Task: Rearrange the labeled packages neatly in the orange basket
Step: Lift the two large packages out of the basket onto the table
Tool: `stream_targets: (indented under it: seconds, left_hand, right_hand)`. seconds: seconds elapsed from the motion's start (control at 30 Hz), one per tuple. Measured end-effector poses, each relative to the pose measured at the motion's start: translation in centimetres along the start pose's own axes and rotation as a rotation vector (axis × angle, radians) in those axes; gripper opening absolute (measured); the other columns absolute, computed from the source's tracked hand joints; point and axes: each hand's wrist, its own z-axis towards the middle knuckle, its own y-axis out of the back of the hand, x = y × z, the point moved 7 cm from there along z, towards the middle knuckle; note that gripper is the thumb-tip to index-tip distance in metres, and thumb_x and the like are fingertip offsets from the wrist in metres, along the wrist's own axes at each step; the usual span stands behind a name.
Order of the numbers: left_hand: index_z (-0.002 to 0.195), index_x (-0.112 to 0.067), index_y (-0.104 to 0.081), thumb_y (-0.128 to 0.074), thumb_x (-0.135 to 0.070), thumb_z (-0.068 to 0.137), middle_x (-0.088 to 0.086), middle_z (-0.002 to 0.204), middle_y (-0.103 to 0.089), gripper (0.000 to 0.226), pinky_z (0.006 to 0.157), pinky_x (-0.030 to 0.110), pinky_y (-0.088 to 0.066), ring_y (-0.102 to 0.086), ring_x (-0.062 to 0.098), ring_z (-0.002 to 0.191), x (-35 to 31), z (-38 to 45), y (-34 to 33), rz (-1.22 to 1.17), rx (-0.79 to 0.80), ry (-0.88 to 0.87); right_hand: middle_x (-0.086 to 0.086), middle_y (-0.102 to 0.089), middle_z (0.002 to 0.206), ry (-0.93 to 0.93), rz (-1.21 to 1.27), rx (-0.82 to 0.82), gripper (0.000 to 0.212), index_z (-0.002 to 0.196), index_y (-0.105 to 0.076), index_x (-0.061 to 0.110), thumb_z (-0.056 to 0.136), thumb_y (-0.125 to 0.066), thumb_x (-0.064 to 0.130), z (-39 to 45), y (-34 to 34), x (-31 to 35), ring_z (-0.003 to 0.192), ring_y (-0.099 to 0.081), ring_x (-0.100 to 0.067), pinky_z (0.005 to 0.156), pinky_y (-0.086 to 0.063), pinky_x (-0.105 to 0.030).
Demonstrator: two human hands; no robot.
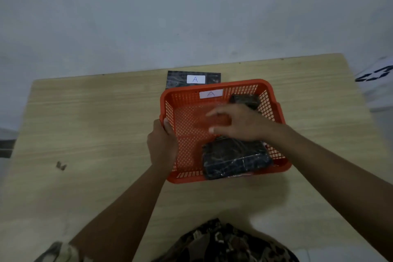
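An orange mesh basket [185, 95] sits on the wooden table, with a white "A" label on its far wall. My left hand [162, 144] grips the basket's left rim. My right hand [238, 122] hovers over the basket's middle, fingers spread and blurred, holding nothing that I can see. A dark plastic-wrapped package [234, 158] lies in the near right of the basket, partly under my right wrist. A second dark package [245, 100] rests in the far right corner. Behind the basket lies a flat dark package [176, 80] with a white "A" label.
The light wooden table [95, 123] extends widely to the left and right of the basket. A small dark object [61, 165] lies on the table at the left. A wall stands just behind the table. White cloth [378, 78] shows at the right edge.
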Motion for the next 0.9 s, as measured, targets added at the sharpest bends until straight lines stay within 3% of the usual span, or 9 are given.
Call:
stream_targets:
  seconds: [0.07, 0.2, 0.33, 0.47, 0.63, 0.7, 0.77, 0.83, 0.9]
  left_hand:
    - [0.104, -0.005, -0.055, -0.028, -0.04, 0.104, 0.017, 0.096, -0.066, 0.043, 0.073, 0.04, -0.048, -0.063, 0.037, 0.084, 0.0, 0.1, -0.1, -0.009, 0.003, -0.014]
    - [0.104, -0.004, -0.055, -0.028, -0.039, 0.103, 0.019, 0.097, -0.066, 0.044, 0.073, 0.039, -0.045, -0.063, 0.038, 0.087, 0.0, 0.0, 0.1, -0.02, 0.005, -0.02]
    - [0.103, -0.005, -0.054, -0.028, -0.04, 0.103, 0.016, 0.095, -0.065, 0.043, 0.071, 0.037, -0.045, -0.063, 0.036, 0.084, -0.2, 0.0, 0.1, -0.03, 0.016, -0.028]
    - [0.101, -0.007, -0.054, -0.028, -0.041, 0.103, 0.015, 0.093, -0.065, 0.043, 0.073, 0.04, -0.049, -0.062, 0.036, 0.083, -0.2, -0.1, 0.2, -0.041, 0.016, -0.028]
    - [0.103, -0.009, -0.054, -0.026, -0.044, 0.102, 0.012, 0.093, -0.065, 0.045, 0.074, 0.041, -0.052, -0.063, 0.032, 0.081, -0.2, -0.1, 0.2, -0.055, 0.035, -0.004]
    - [0.104, -0.009, -0.054, -0.026, -0.046, 0.102, 0.01, 0.092, -0.064, 0.046, 0.075, 0.041, -0.053, -0.063, 0.031, 0.081, -0.2, -0.3, 0.3, -0.051, 0.036, -0.001]
    - [0.106, -0.007, -0.054, -0.027, -0.045, 0.103, 0.008, 0.091, -0.061, 0.047, 0.072, 0.037, -0.05, -0.061, 0.028, 0.079, -0.2, -0.2, 0.0, -0.045, 0.041, 0.007]
    - [0.105, -0.006, -0.055, -0.027, -0.043, 0.103, 0.01, 0.091, -0.062, 0.046, 0.072, 0.036, -0.047, -0.06, 0.028, 0.078, -0.2, -0.2, -0.1, -0.03, 0.031, 0.019]
    - [0.104, -0.006, -0.055, -0.027, -0.044, 0.103, 0.013, 0.092, -0.065, 0.048, 0.074, 0.041, -0.052, -0.062, 0.032, 0.079, -0.2, -0.2, 0.0, -0.03, 0.019, 0.002]
  right_hand:
    - [0.011, -0.052, 0.143, -0.024, -0.032, 0.163, 0.064, 0.138, -0.055, 0.034, 0.081, -0.079, 0.045, -2.4, -2.5, -0.4, 0.124, -0.049, -0.005, 0.105, -0.041, -0.031]
    - [0.013, -0.047, 0.144, -0.073, -0.213, 0.25, 0.089, 0.144, -0.044, 0.042, 0.066, -0.084, 0.057, -4.8, -5.2, -2.0, 0.128, -0.048, -0.011, 0.107, -0.044, -0.034]
    - [0.012, -0.04, 0.152, -0.026, -0.38, 0.234, 0.094, 0.15, -0.036, 0.039, 0.07, -0.085, 0.05, -4.8, -5.7, -2.6, 0.135, -0.041, -0.014, 0.112, -0.038, -0.035]
    - [0.009, -0.049, 0.146, 0.038, -0.457, 0.151, 0.08, 0.147, -0.043, 0.034, 0.077, -0.08, 0.043, -5.1, -5.1, -2.1, 0.13, -0.047, -0.014, 0.106, -0.041, -0.031]
    - [0.002, -0.066, 0.12, 0.173, -0.327, -0.086, 0.057, 0.139, -0.054, 0.024, 0.087, -0.067, 0.042, -5.3, -2.3, -0.8, 0.097, -0.061, -0.008, 0.084, -0.056, -0.03]
    - [-0.003, -0.067, 0.121, 0.156, -0.245, -0.225, 0.059, 0.143, -0.051, 0.02, 0.09, -0.062, 0.043, -5.1, -0.5, -1.0, 0.098, -0.062, -0.01, 0.084, -0.055, -0.027]
    - [-0.002, -0.066, 0.117, 0.118, -0.1, -0.395, 0.05, 0.142, -0.052, 0.019, 0.095, -0.062, 0.031, -4.5, 2.2, -1.8, 0.097, -0.062, -0.011, 0.083, -0.055, -0.027]
    - [0.005, -0.065, 0.114, 0.03, 0.135, -0.618, 0.043, 0.139, -0.056, 0.021, 0.097, -0.062, 0.028, -3.8, 5.0, -3.4, 0.098, -0.063, -0.009, 0.083, -0.056, -0.029]
    - [0.0, -0.068, 0.116, -0.081, 0.393, -0.823, 0.046, 0.141, -0.055, 0.022, 0.097, -0.063, 0.032, -3.3, 6.8, -5.3, 0.102, -0.067, -0.015, 0.084, -0.058, -0.031]
